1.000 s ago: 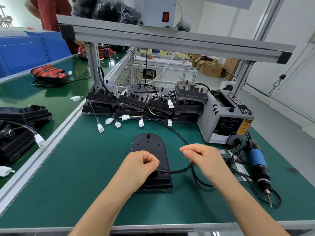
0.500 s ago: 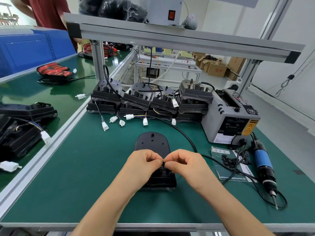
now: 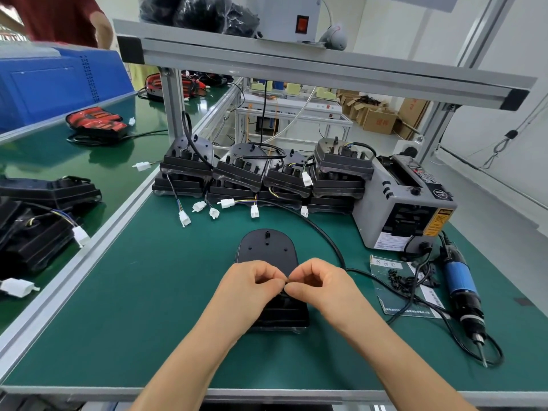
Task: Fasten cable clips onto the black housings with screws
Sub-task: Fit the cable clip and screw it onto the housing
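While the housing (image 3: 267, 247) is lying mid-frame, long axis running bottom to top, rounded end pointing upward, the left hand (image 3: 252, 284) and right hand (image 3: 321, 284) are pinching the cable (image 3: 334, 247) over its lower half.

Over the near half of the black housing (image 3: 267, 247), the left hand (image 3: 252, 284) and the right hand (image 3: 321, 283) meet fingertip to fingertip and pinch a small dark piece (image 3: 284, 289), mostly hidden. Right of the housing lies a blue electric screwdriver (image 3: 459, 277); behind it stand stacked housings (image 3: 237, 173).
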### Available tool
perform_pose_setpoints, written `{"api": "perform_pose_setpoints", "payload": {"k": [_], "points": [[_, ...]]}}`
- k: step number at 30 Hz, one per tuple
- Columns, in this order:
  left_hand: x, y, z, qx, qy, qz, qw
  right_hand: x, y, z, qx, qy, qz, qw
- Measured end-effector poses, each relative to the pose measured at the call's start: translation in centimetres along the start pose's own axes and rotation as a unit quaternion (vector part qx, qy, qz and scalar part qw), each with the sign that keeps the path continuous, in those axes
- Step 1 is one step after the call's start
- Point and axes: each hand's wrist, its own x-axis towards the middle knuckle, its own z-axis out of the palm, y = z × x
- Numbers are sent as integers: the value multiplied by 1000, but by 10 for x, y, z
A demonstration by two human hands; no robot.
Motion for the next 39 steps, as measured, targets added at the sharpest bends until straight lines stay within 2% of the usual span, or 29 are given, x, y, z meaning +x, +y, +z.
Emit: {"api": "perform_pose_setpoints", "payload": {"k": [6,9,12,19,27,34,39], "points": [[-5,0,1,30,18,40,999,2,-2,-3,-56,-23,-14,998],[-9,-1,-3,36,-10,53,998,3,0,-4,-68,-24,-4,997],[-14,-10,-11,66,35,67,995,6,-1,-5,-75,-34,12,997],[-22,-29,-13,181,54,188,964,19,-7,-13,-83,-120,48,988],[-24,-25,-13,240,66,254,935,42,-21,-20,-190,-232,111,947],[-27,-22,-14,256,70,266,927,60,-40,-22,-303,-311,142,890],[-28,-25,-12,260,76,266,925,65,-45,-21,-304,-336,124,883]]}}
